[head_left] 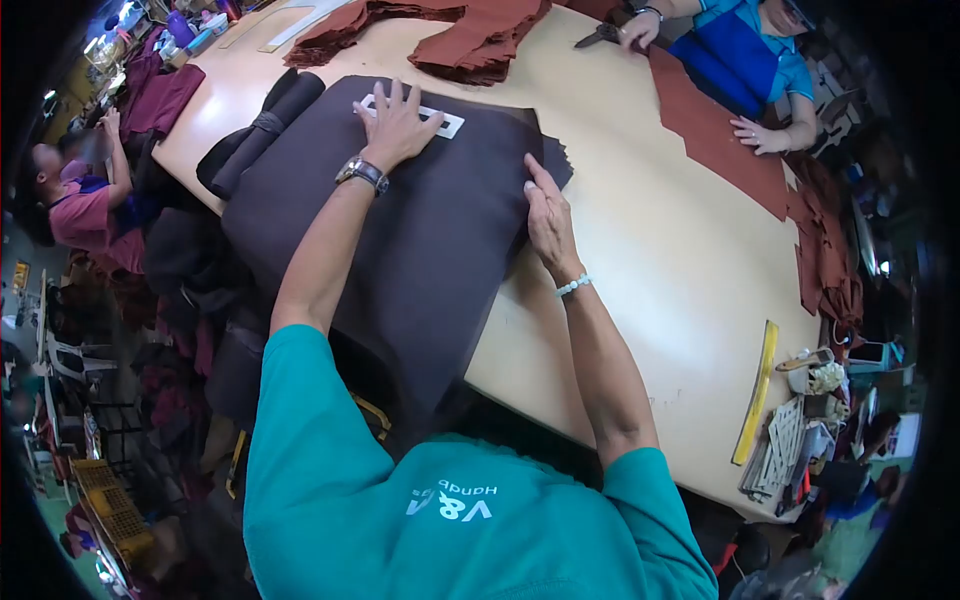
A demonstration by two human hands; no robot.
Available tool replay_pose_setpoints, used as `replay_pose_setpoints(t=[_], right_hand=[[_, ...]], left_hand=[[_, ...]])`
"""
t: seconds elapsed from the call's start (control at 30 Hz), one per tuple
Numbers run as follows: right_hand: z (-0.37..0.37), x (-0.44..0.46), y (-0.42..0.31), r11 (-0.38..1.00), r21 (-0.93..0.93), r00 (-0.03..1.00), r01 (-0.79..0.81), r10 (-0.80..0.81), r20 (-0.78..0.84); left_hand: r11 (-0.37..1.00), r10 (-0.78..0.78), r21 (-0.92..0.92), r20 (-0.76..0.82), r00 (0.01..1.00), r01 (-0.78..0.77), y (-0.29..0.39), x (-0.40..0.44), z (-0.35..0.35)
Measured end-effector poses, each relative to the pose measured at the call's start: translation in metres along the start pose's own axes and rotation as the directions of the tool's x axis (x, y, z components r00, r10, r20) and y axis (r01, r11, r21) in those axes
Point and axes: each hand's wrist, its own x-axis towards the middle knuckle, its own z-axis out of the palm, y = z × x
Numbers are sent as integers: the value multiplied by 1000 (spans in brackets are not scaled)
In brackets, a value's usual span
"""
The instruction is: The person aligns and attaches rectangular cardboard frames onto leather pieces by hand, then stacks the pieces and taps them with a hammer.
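Note:
A large sheet of dark grey-brown fabric (390,260) lies over the near left part of the table and droops off its front edge. A white rectangular template with cut-out slots (447,124) rests on this fabric, partly covered by my left hand (402,130). That hand is open, its fingers spread over the template and the cloth around it. At the fabric's right edge is my right hand (552,222), seen side-on, with its fingers stretched out and touching the edge. Layered dark cloth with a jagged border (557,160) shows just beyond it.
A dark fabric roll (265,130) lies at left, stacked rust-brown pieces (470,45) at the back. Across the table (640,300), a co-worker (735,55) holds scissors (598,37) beside rust cloth (720,140). A yellow ruler (755,395) and pale strips (775,450) lie right.

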Motion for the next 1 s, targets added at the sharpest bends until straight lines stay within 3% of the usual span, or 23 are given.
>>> replay_pose_setpoints(t=[0.1, 0.2, 0.27, 0.33, 0.43, 0.47, 0.57, 0.6, 0.7, 0.9, 1.0], right_hand=[[-11, -12, -12, 987, 121, 990, -101, 88, 113], [-12, -21, 6, 971, 231, 973, -61, 6, 232], [-13, -24, -2, 986, -130, 969, 102, -69, 238], [-1, -27, -8, 876, -412, 962, 250, -179, 204], [15, -22, -32, 826, -544, 966, 147, -3, 257], [24, -22, -19, 796, -555, 969, 242, -175, 172], [15, -22, -22, 890, -445, 985, 100, -26, 170], [9, -27, -27, 846, -525, 989, 90, -16, 145], [-18, -41, -14, 988, -156, 999, -7, 2, -32], [-102, -61, -7, 977, -211, 983, 23, -60, -172], [-106, -53, -27, 998, -63, 971, 24, -38, -237]], left_hand=[[982, 1, -188, 55, 998, 10, 22, -4, -1], [995, -13, -97, 18, 1000, 15, 29, -6, 7], [999, 7, -52, -42, 999, -9, 27, -7, 13], [998, 28, -50, -20, 999, -29, 25, -8, 13], [995, 51, -85, -26, 998, -53, 25, -10, 7], [993, 59, -104, -34, 998, -63, 26, -11, 6], [989, 111, -99, -44, 993, -115, 23, -11, 8], [986, 89, -135, -78, 993, -99, 23, -13, 10], [984, 104, -135, -80, 991, -114, 23, -14, 10], [985, 151, -67, -129, 980, -161, 23, -19, 9], [987, 156, -21, -93, 983, -159, 21, -19, 12]])
